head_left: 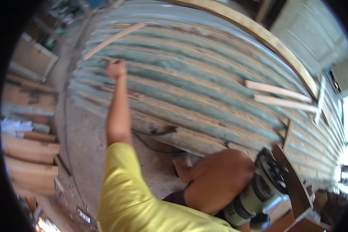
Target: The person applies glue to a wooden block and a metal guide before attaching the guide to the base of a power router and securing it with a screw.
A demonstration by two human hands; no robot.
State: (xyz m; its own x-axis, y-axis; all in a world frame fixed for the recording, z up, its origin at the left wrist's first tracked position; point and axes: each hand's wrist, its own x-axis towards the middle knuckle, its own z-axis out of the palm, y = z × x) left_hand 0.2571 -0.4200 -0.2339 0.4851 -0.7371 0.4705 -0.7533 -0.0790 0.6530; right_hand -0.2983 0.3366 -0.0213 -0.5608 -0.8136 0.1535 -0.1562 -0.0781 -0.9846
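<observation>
My left arm stretches far out over a corrugated metal sheet [170, 87]. At its end my left hand [116, 69] is closed, blurred by motion; whether anything lies in its fingers is too small to make out. Just beyond that hand lies a thin wooden strip [114, 40], and a short reddish piece of wood [123, 92] is nearer me. A green and black power tool [255, 193] leans by my bent knee [224, 178], against a wooden board [294, 179]. Fingers of my right hand [309, 190] show at the board's far edge; the rest is hidden.
Two pale wood strips [282, 96] lie on the sheet's right part. A long timber beam [259, 31] runs along the far side. Stacked wooden pieces [31, 162] stand at the left. A dark cable [67, 135] crosses the floor. A pale panelled door [313, 33] is at the far right.
</observation>
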